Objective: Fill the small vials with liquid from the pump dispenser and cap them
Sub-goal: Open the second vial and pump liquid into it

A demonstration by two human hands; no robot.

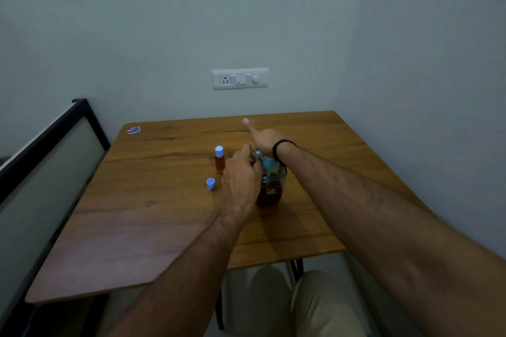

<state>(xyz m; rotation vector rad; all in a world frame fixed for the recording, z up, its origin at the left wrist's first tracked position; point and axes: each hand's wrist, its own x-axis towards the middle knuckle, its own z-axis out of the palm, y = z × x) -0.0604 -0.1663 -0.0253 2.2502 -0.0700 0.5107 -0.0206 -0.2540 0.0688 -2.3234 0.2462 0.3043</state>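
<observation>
A clear pump dispenser (271, 189) with amber liquid and a blue pump head stands mid-table. My right hand (264, 137) lies flat over the pump head, fingers straight and pointing away, blurred at the tips. My left hand (241, 175) grips a small vial (252, 159) at the pump's spout; only a sliver of the vial shows past my fingers. A capped vial (219, 160) filled with amber liquid stands upright to the left. A loose blue cap (210, 183) lies on the table in front of it.
The wooden table (153, 200) sits in a wall corner, with a sticker (134, 130) at its far left. A dark-framed panel (46, 153) runs along the left. A switch plate (240, 79) is on the wall. My knees show below the near edge.
</observation>
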